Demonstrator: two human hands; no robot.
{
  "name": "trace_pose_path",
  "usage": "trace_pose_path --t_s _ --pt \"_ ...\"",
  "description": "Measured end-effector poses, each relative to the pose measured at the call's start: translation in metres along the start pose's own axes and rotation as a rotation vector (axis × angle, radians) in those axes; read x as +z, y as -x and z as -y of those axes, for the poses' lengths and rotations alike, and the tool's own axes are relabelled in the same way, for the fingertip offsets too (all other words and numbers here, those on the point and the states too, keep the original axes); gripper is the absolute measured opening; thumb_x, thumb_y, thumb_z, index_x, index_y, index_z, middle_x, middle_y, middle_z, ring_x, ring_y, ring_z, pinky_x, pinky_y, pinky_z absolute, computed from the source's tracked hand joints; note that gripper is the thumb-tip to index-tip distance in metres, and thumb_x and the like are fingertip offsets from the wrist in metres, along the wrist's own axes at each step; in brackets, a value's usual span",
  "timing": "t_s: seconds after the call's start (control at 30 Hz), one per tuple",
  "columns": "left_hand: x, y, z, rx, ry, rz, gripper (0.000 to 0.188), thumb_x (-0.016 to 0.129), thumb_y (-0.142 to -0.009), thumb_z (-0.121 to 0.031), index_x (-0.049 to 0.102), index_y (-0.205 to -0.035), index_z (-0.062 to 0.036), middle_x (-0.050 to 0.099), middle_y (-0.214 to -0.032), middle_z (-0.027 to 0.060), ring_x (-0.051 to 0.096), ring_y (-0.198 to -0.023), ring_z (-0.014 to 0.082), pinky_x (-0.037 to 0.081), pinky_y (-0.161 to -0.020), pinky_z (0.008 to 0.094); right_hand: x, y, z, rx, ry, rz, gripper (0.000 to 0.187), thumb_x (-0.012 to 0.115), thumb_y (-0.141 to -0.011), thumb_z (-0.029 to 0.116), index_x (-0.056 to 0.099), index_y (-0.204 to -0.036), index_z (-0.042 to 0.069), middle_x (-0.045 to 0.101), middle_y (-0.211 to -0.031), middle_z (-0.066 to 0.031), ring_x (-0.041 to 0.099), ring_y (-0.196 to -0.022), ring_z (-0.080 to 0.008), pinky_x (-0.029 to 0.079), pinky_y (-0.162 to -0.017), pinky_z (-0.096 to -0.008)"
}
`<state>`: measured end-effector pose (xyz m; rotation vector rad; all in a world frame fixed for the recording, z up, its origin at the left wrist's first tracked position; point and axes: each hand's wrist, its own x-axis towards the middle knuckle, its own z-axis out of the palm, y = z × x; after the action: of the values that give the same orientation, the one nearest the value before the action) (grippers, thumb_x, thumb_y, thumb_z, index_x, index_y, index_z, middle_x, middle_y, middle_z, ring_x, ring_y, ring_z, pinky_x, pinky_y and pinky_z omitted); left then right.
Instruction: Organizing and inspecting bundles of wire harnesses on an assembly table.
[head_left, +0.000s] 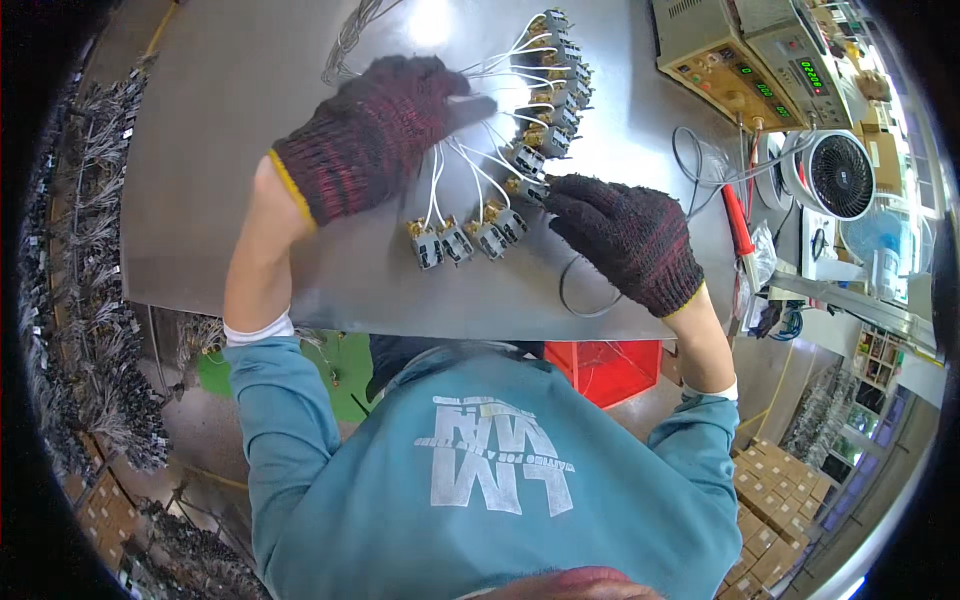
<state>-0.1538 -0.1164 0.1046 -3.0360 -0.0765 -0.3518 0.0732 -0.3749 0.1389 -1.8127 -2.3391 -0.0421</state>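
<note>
Switches point(520, 160) with white wires lie in a curved row on your grey metal table point(230, 120), running from the top middle of the frame down to the middle. Each one is a small grey block with gold bits on top, and thin white wires come out of it. The wires all run together under your left hand point(375, 130), in the upper middle of the frame. That hand wears a dark knit glove and lies flat on the wires, its fingers close together and pointing right. Your right hand point(625, 235), just right of the middle, wears the same kind of glove. Its fingertips point(560, 190) are bunched together and touch one switch in the row; you cannot tell if they pinch it. A beige meter box point(715, 60) with green numbers and a small white fan point(840, 175) sit at the upper right
</note>
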Motion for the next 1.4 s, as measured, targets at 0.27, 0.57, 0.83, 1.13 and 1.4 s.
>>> trace_pose_path --t_s 0.27,0.57,0.83,1.13,1.4 --pt "-0.013 0.004 -0.04 0.265 0.367 0.073 0.095 0.091 -0.068 -0.027 0.056 -0.156 -0.0199 0.064 -0.137 0.0156 0.065 -0.123 0.0386 0.056 -0.101 0.0522 0.002 0.003 -0.004 0.163 -0.043 0.073 0.031 0.083 -0.09 0.021 0.077 -0.121 0.017 0.079 -0.122 -0.0028 0.078 -0.087 -0.0244 0.061 -0.071 -0.0376" --pt "0.02 -0.018 -0.053 0.262 0.191 0.077 0.12 0.096 -0.056 -0.047 0.047 -0.16 -0.0136 0.059 -0.134 0.0154 0.061 -0.125 0.0347 0.05 -0.102 0.049 -0.001 -0.004 -0.003 0.12 -0.007 0.061 0.033 0.084 -0.089 0.021 0.078 -0.121 0.02 0.079 -0.123 -0.0033 0.078 -0.088 -0.0272 0.062 -0.074 -0.0392" --pt "0.029 -0.018 -0.061 0.133 0.226 0.148 0.116 0.099 -0.053 -0.039 0.051 -0.156 -0.0157 0.055 -0.149 0.0168 0.054 -0.139 0.0382 0.046 -0.109 0.0569 0.021 0.019 0.021 0.426 -0.304 -0.202 0.038 0.087 -0.088 0.008 0.078 -0.124 0.015 0.079 -0.124 -0.01 0.078 -0.102 -0.029 0.062 -0.088 -0.0368" --pt "0.05 -0.003 -0.06 0.196 0.245 -0.02 0.115 0.093 -0.061 -0.043 0.045 -0.161 -0.0159 0.053 -0.148 0.017 0.053 -0.136 0.0393 0.048 -0.104 0.0562 0.037 0.03 0.031 0.358 -0.163 -0.063 0.039 0.084 -0.087 0.005 0.078 -0.124 0.015 0.078 -0.129 -0.0102 0.078 -0.108 -0.0308 0.063 -0.09 -0.0405" --pt "0.044 0.002 -0.072 0.173 0.231 0.045 0.111 0.091 -0.064 -0.043 0.046 -0.162 -0.0162 0.053 -0.149 0.0175 0.052 -0.137 0.0399 0.046 -0.107 0.0567 0.04 0.042 0.051 0.656 -0.662 -0.168 0.036 0.081 -0.091 0.0 0.077 -0.127 0.002 0.078 -0.13 -0.0142 0.075 -0.121 -0.0266 0.058 -0.104 -0.0386"
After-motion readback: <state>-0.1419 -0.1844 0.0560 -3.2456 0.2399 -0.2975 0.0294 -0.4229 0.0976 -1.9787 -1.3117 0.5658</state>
